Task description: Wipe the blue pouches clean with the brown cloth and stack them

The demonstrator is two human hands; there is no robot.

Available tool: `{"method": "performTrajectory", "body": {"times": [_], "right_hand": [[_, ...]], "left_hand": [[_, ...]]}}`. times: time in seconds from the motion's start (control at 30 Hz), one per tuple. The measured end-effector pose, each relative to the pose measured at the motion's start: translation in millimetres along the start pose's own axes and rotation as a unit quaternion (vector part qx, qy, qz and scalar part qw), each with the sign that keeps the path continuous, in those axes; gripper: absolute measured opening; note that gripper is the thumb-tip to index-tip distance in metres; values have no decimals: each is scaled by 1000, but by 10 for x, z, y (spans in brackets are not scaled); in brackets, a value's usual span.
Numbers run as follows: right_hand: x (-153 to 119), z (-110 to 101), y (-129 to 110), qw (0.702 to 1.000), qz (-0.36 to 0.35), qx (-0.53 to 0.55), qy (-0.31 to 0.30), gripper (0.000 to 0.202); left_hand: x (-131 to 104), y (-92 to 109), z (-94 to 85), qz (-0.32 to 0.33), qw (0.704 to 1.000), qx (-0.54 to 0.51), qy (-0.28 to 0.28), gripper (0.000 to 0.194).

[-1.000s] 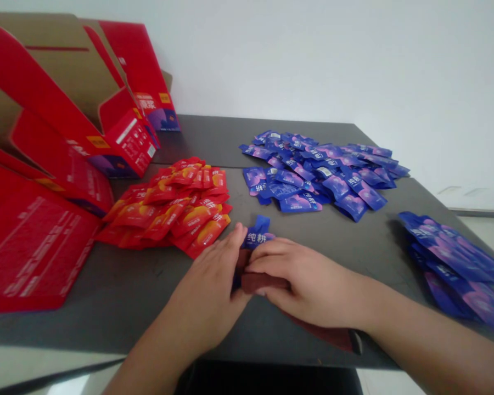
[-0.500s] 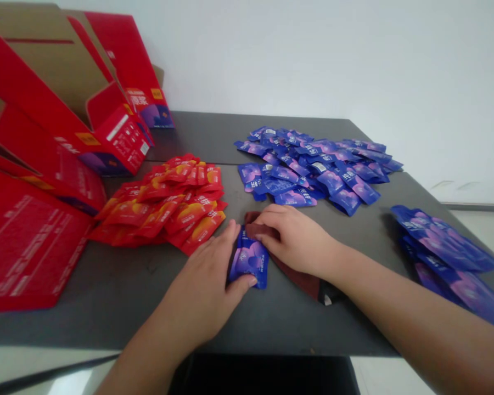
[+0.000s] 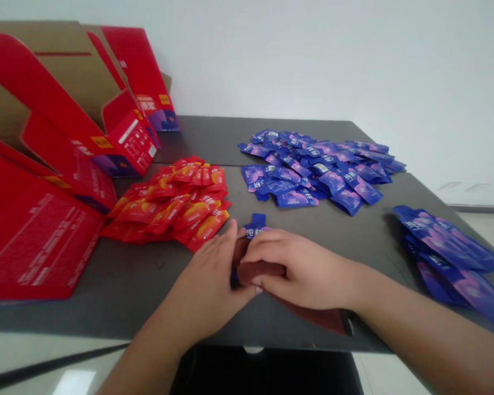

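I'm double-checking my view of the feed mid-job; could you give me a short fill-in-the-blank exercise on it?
1. The brown cloth is gripped in the person's ____ hand.
2. Of the piles, the left hand is nearest to the one of ____ packets.
3. The packet partly hidden by the hands is coloured ____.
4. The cardboard boxes stand on the ____ side of the picture.

Missing words: right; red; blue; left.

The cloth (image 3: 260,271) is maroon, the handled packet (image 3: 256,223) blue.
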State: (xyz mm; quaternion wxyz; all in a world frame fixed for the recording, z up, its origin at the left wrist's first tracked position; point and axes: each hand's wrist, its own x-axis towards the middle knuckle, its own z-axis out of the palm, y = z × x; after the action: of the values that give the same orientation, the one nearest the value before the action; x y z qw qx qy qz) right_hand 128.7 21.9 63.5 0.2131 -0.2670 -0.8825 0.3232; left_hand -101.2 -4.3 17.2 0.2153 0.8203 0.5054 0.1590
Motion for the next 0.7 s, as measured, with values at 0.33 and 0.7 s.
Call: {"method": "performTrajectory", "body": {"times": [0.33, 0.7], "right_hand": [[65, 88, 91, 998, 25, -64, -13, 17], [152, 44, 247, 989, 54, -134, 17, 15]], "left_hand": [[-2, 2, 21, -17, 1000, 14, -2, 105], [-8, 25, 16, -25, 999, 24, 6, 102]]}}
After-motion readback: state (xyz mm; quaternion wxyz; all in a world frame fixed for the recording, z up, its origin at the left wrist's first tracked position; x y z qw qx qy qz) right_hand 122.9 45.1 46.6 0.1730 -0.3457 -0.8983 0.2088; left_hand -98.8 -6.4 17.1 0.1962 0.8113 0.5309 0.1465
